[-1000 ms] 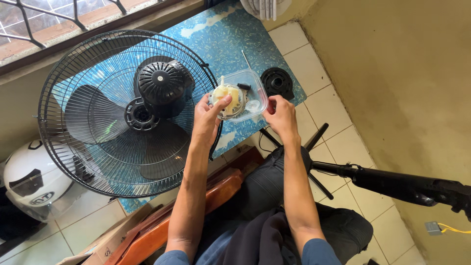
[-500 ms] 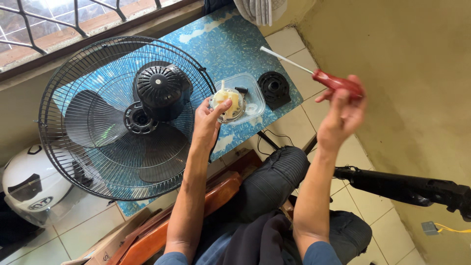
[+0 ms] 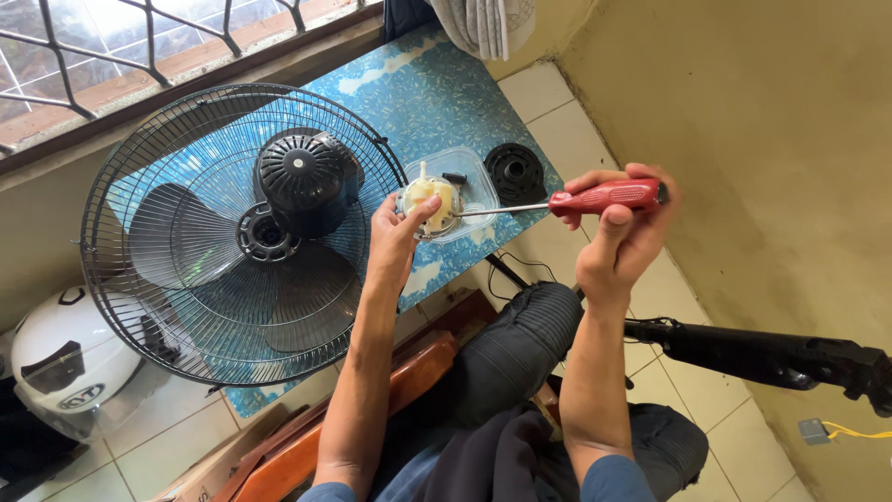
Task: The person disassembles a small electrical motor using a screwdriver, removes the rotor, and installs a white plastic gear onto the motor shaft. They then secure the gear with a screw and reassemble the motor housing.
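Observation:
My left hand (image 3: 398,234) grips a small round cream-coloured part (image 3: 429,199) with a short white shaft, held over a clear plastic tray (image 3: 478,181). My right hand (image 3: 621,232) holds a red-handled screwdriver (image 3: 604,197); its metal shaft points left and its tip touches the cream part. A black fan with its wire guard (image 3: 167,223), blades and motor housing (image 3: 302,177) lies on the blue patterned tabletop (image 3: 418,98) just left of my left hand.
A black round cap (image 3: 516,172) sits right of the tray. A white helmet (image 3: 60,367) lies on the tiled floor at lower left. A black pole (image 3: 753,353) crosses at right, near the beige wall. An orange-brown object (image 3: 409,381) lies by my legs.
My right hand lifted the red screwdriver away to the right, then swung it back down so its tip now meets the cream part. My left hand stayed on that part.

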